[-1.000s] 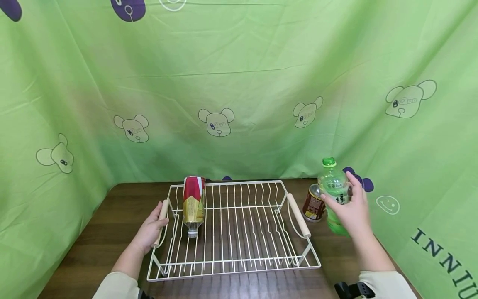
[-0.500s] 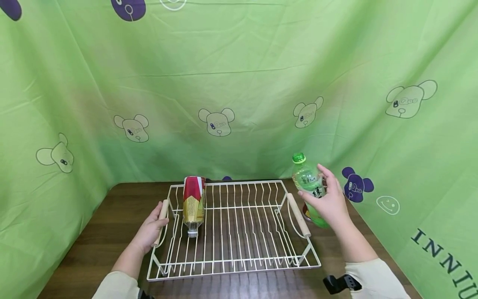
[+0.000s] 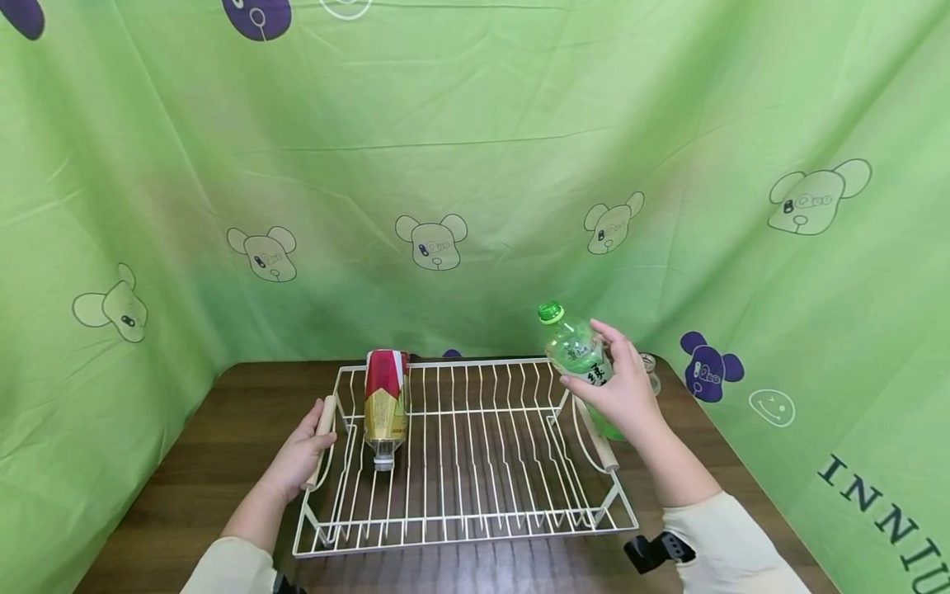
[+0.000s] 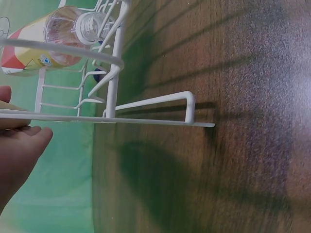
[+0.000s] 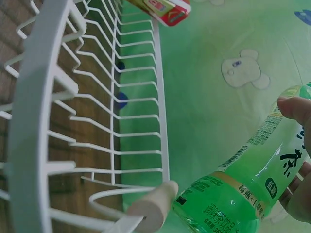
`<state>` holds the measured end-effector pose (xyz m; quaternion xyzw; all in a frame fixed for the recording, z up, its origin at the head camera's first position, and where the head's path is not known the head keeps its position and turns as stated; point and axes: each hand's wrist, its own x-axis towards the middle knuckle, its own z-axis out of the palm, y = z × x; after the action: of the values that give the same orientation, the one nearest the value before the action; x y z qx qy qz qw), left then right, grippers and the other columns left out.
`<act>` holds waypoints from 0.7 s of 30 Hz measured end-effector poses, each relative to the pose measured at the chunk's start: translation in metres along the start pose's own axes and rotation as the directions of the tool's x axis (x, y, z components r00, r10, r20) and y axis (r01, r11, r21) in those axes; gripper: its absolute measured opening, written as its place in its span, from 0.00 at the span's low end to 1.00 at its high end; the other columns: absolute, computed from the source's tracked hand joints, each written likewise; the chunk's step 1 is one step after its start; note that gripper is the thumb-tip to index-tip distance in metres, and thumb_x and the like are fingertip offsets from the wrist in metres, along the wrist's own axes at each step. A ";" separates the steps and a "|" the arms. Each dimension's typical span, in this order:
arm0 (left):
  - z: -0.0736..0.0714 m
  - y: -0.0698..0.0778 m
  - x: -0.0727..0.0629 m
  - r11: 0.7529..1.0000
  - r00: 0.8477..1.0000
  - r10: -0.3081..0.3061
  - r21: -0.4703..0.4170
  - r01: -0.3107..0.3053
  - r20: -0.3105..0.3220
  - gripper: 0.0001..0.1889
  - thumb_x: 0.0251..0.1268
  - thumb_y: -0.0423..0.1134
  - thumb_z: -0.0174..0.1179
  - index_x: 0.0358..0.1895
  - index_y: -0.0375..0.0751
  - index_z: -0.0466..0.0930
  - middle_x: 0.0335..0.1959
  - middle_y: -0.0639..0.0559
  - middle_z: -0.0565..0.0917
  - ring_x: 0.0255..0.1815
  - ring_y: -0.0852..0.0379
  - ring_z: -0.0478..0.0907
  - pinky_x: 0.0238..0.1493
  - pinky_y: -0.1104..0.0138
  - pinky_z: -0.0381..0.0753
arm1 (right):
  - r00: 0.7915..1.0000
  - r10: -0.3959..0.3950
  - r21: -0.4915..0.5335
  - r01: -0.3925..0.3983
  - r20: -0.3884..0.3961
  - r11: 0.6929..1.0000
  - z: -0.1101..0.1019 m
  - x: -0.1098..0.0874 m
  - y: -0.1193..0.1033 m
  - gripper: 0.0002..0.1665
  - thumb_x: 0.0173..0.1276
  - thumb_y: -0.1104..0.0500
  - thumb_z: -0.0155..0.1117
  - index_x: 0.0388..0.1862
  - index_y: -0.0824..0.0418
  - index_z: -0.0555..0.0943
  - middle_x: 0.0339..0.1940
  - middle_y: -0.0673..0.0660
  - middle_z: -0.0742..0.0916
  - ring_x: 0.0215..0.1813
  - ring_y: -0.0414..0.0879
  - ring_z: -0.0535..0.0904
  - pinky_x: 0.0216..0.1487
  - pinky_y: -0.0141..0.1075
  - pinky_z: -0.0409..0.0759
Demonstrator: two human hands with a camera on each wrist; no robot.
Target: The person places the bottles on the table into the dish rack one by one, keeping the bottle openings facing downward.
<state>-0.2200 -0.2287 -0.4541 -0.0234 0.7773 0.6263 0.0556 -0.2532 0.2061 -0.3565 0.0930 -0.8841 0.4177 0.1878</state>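
Note:
My left hand [image 3: 295,455] grips the wooden handle [image 3: 325,419] on the left side of a white wire dish rack [image 3: 467,542]. My right hand [image 3: 618,389] holds a green plastic tea bottle [image 3: 575,353] round its label, tilted with the green cap up and to the left. The bottle's lower end [image 5: 214,204] shows right by the rack's right wooden handle [image 5: 153,208] in the right wrist view. On the left part of the rack lies a red and yellow labelled bottle [image 3: 386,400], its clear neck [image 4: 92,26] towards me.
Behind the right hand, a small container with a round top [image 3: 649,365] stands partly hidden on the brown wooden table [image 3: 200,462]. A green curtain [image 3: 475,165] with bear-like drawings hangs behind and at both sides.
My right hand has carried the green tea bottle leftwards to the rack's right handle, tilting it further left. The brown can has gone out of sight behind them. My left hand stays on its handle.

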 end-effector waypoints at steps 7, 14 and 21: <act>-0.003 0.006 -0.001 0.993 1.000 0.021 0.118 -0.020 -0.009 0.40 0.72 0.33 0.47 0.78 0.31 0.31 0.79 0.31 0.36 0.79 0.35 0.38 0.78 0.47 0.41 | 0.998 -0.036 -0.030 0.038 0.042 0.999 0.010 0.006 -0.014 0.54 0.50 0.59 0.78 0.75 0.54 0.61 0.64 0.68 0.73 0.66 0.64 0.66 0.63 0.65 0.67; -0.003 0.031 -0.002 0.986 0.997 0.072 0.154 -0.065 -0.038 0.42 0.72 0.35 0.50 0.78 0.33 0.30 0.78 0.28 0.38 0.78 0.31 0.39 0.78 0.45 0.42 | 0.994 -0.043 -0.042 0.048 0.096 0.998 0.021 0.008 -0.025 0.53 0.51 0.56 0.78 0.75 0.51 0.62 0.67 0.66 0.72 0.67 0.64 0.66 0.63 0.67 0.66; 0.003 0.058 -0.002 0.979 0.991 0.116 0.176 -0.103 -0.063 0.45 0.70 0.40 0.56 0.80 0.41 0.35 0.81 0.37 0.40 0.81 0.38 0.36 0.78 0.42 0.41 | 0.987 -0.075 -0.062 0.085 0.142 0.994 0.034 0.010 -0.031 0.52 0.50 0.56 0.78 0.74 0.50 0.63 0.68 0.65 0.73 0.68 0.63 0.65 0.65 0.66 0.66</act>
<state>-0.2239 -0.2135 -0.3980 0.0014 0.8302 0.5575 -0.0056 -0.2613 0.1599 -0.3507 0.1510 -0.9043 0.3720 0.1453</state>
